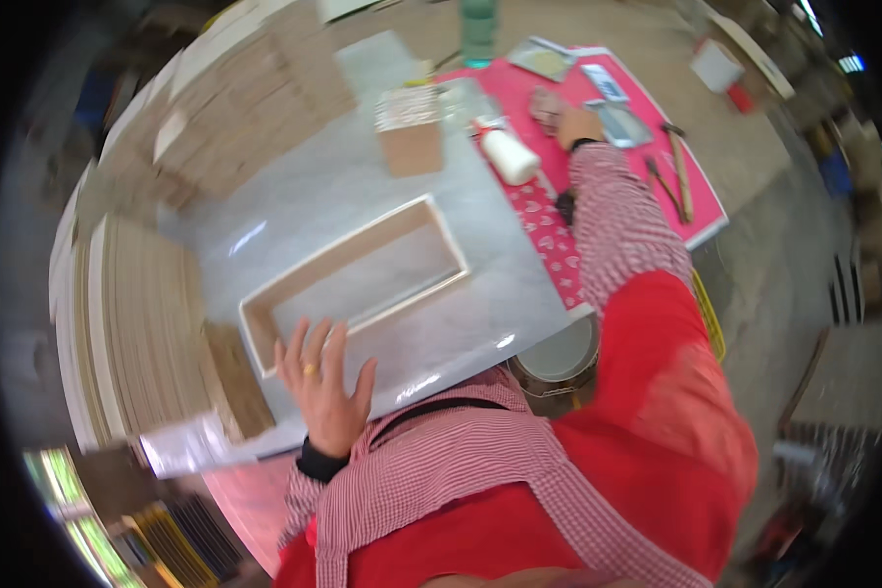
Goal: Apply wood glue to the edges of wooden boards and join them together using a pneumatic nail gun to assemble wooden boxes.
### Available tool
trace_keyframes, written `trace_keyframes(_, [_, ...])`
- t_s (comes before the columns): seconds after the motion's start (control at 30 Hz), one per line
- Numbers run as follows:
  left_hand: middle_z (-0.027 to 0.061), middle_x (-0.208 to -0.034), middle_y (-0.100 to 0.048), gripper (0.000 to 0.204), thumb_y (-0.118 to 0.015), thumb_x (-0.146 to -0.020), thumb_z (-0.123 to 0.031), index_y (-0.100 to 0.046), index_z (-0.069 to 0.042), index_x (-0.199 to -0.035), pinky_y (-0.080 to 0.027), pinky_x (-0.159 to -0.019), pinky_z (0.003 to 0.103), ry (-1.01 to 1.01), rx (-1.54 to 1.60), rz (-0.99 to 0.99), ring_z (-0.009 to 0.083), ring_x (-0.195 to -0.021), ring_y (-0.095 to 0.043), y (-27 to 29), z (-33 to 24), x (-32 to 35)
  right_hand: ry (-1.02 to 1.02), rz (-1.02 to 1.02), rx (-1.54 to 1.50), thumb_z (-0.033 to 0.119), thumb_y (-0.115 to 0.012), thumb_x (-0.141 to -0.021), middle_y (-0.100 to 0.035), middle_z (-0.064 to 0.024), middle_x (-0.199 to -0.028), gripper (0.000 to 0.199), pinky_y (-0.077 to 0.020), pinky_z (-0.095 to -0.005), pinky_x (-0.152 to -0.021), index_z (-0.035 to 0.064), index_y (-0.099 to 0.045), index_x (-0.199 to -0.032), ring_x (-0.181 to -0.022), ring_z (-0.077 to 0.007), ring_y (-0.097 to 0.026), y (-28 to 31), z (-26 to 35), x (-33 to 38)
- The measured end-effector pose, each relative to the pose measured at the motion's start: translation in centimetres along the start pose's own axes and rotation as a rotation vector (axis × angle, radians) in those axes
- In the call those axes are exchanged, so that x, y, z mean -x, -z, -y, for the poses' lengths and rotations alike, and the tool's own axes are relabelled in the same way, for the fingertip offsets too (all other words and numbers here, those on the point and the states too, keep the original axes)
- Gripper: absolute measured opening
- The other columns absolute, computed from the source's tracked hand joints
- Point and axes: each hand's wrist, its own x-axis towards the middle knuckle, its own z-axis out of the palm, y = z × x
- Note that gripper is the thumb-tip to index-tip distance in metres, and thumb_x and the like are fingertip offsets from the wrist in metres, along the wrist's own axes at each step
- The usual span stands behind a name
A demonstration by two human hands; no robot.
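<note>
My left hand [325,392] is open, its fingers spread at the near-left corner of a wooden frame [353,233]. The frame is long, rectangular and pale-edged, lying on the grey table; whether the fingertips press on it cannot be told. My right arm stretches to the far right, where my right hand [580,125] meets a crumpled brownish cloth [547,110] on the pink mat [519,88]. Blur hides its fingers, so I cannot see whether they hold the cloth. Near it lie a white bottle with a red cap [510,157] and a shallow clear tray [621,125].
Stacked wooden boards [147,323] line the table's left side, with more stacked wood pieces [255,108] behind. A wooden block-shaped box [410,142] stands at the back. A hammer [681,176] lies at the mat's right edge. Below the table's front edge sits a round bucket [561,353].
</note>
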Motion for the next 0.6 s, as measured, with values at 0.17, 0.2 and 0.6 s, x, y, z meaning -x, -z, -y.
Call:
trace_keyframes(0.17, [0.0135,-0.136,-0.055,0.06,-0.079,-0.08,-0.013,-0.056,-0.005,-0.135,-0.03,-0.113,0.056,-0.076,-0.011,-0.006,0.0388,-0.136,-0.043,1.0,0.5,0.5,-0.121,-0.121,-0.052,0.027,-0.056,-0.091,-0.076,-0.0134,-0.096,0.024,-0.0543,-0.0512,-0.074,0.0165,-0.077,-0.094,-0.092,-0.0308,-0.074,1.1,2.1,1.0])
trace_keyframes(0.2, [0.0146,-0.138,-0.053,0.062,-0.078,-0.08,-0.011,-0.054,-0.005,-0.136,-0.031,-0.113,0.055,-0.08,0.004,-0.033,0.039,-0.137,-0.042,1.0,0.7,0.5,-0.138,-0.086,-0.14,0.028,-0.057,-0.09,-0.076,-0.0135,-0.097,0.025,-0.0542,-0.051,-0.075,0.0155,-0.076,-0.098,-0.093,-0.032,-0.073,3.6,2.9,2.2])
trace_keyframes(0.6, [0.0214,-0.151,-0.04,0.067,-0.073,-0.083,-0.004,-0.045,-0.005,-0.144,-0.036,-0.112,0.051,-0.198,0.195,-0.097,0.0392,-0.14,-0.039,0.5,-0.3,-1.1,-0.81,-0.532,0.116,0.043,-0.071,-0.083,-0.067,-0.0254,-0.108,0.053,-0.0475,-0.0507,-0.092,-0.0022,-0.066,-0.111,-0.102,-0.042,-0.063,5.0,-17.8,42.5])
